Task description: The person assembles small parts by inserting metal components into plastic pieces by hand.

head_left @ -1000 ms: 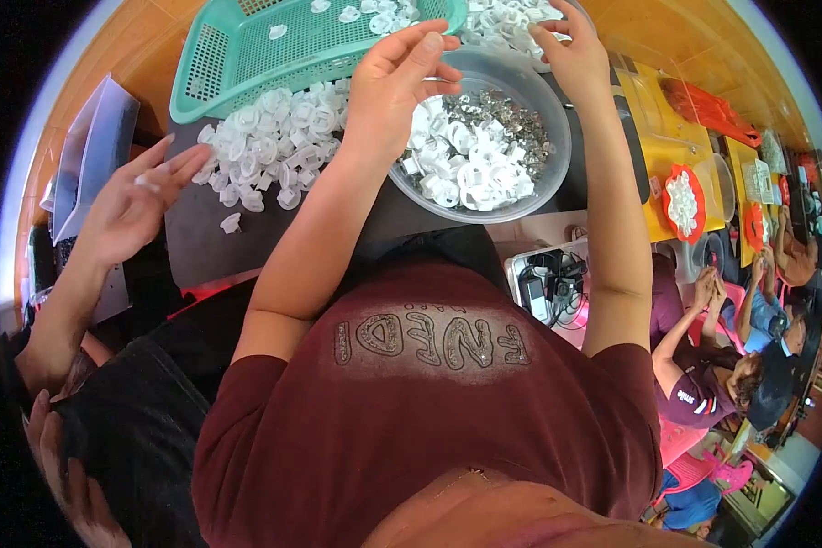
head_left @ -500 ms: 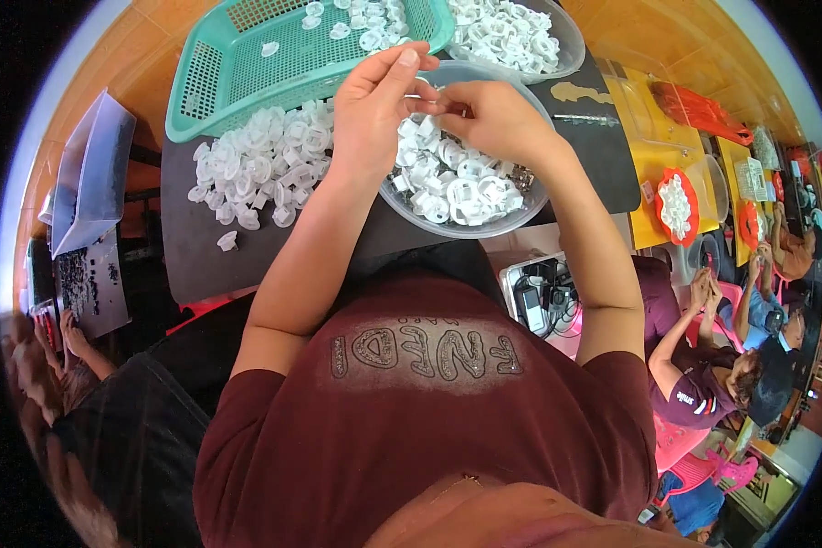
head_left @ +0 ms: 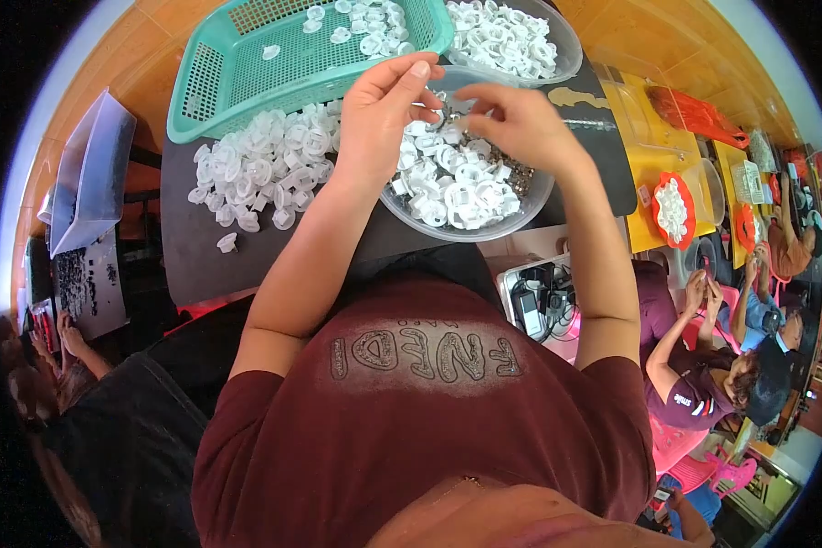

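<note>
Over the clear plastic bowl [head_left: 479, 235], my left hand [head_left: 381, 114] is raised with its thumb and index finger pinched together. Whatever sits between those fingertips is hidden or too small to name. My right hand [head_left: 525, 128] hangs above the far part of the same bowl, its slightly blurred fingers curled but apart, with nothing visible in them. White plastic parts [head_left: 461, 187] fill much of the bowl, and small brownish metal pieces [head_left: 523, 179] show beneath and beside them. Left of my left wrist lies a heap of translucent white plastic parts [head_left: 267, 164] on the dark table.
A green perforated basket [head_left: 192, 99] with some white parts stands at the far left of the table [head_left: 192, 260]. Behind the bowl is another bowl [head_left: 571, 55] of white parts. A blue-tinted clear bin [head_left: 91, 178] stands at left. Other people sit at right.
My right hand has drawn away from my left, to the right, and its fingers have spread. My left hand has come slightly nearer to me, still pinched.
</note>
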`<state>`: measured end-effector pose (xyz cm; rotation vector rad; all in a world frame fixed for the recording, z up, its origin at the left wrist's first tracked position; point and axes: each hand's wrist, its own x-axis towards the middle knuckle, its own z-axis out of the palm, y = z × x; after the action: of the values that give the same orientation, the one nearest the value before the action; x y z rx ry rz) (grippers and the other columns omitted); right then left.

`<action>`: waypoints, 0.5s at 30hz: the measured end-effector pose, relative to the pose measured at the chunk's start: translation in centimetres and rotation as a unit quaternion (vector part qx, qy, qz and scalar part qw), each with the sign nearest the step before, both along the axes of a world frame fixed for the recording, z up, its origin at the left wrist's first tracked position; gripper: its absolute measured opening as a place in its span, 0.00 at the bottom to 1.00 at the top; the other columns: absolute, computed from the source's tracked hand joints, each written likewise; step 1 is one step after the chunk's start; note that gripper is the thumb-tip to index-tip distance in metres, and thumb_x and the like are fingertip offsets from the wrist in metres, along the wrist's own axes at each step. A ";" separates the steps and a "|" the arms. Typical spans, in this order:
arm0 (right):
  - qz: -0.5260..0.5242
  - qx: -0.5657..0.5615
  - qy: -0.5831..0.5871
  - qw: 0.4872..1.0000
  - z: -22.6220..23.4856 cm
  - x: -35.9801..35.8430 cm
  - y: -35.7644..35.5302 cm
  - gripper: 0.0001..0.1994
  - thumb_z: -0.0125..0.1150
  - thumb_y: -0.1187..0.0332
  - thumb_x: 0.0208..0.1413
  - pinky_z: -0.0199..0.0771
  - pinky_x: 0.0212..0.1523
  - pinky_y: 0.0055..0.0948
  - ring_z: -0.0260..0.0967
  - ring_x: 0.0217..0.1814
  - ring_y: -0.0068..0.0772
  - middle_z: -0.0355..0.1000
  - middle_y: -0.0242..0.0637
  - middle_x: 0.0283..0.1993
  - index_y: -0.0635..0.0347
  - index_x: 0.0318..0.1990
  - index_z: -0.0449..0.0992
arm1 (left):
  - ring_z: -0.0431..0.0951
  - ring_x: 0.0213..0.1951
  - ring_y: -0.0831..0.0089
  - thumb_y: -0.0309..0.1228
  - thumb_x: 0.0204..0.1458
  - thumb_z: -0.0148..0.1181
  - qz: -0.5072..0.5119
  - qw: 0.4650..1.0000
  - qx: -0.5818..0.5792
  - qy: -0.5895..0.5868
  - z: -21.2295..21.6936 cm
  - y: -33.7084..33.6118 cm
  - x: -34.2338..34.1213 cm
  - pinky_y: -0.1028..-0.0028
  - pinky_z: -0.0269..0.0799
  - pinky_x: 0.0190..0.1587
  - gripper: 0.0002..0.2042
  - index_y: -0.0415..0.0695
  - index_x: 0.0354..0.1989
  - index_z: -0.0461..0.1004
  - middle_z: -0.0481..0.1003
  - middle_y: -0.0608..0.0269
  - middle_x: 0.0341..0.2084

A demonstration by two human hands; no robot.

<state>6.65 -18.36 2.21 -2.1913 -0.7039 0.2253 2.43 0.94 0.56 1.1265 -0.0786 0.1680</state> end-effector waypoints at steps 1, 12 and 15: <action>-0.023 0.015 -0.032 0.999 -0.3 0.9 -0.9 0.11 0.62 0.68 0.54 0.72 0.37 0.26 0.70 0.32 0.24 0.76 0.36 0.33 0.56 0.45 0.79 | 0.75 0.32 0.76 0.32 0.61 0.55 -0.001 1.000 0.000 -0.001 0.0 -0.1 0.0 0.75 0.73 0.34 0.13 0.38 0.49 0.75 0.77 0.58 0.40; -0.184 -0.277 -0.297 0.895 -2.7 12.2 -7.0 0.12 0.56 0.64 0.49 0.71 0.50 0.43 0.69 0.51 0.45 0.78 0.33 0.42 0.43 0.40 0.83 | 0.75 0.31 0.76 0.32 0.60 0.55 -0.002 1.000 0.000 0.012 -0.1 -0.2 0.1 0.75 0.73 0.34 0.13 0.38 0.49 0.75 0.77 0.59 0.40; -0.188 -0.269 -0.298 0.896 -2.7 13.1 -6.6 0.16 0.55 0.66 0.48 0.69 0.52 0.44 0.69 0.53 0.44 0.77 0.32 0.44 0.39 0.44 0.82 | 0.75 0.31 0.77 0.32 0.60 0.56 -0.006 1.000 0.000 0.010 -0.2 -0.1 0.1 0.75 0.73 0.34 0.13 0.38 0.49 0.75 0.77 0.59 0.40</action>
<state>19.79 -24.92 -0.51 -2.9176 -0.5530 -0.5432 2.56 0.87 0.34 1.1271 -0.0676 0.1450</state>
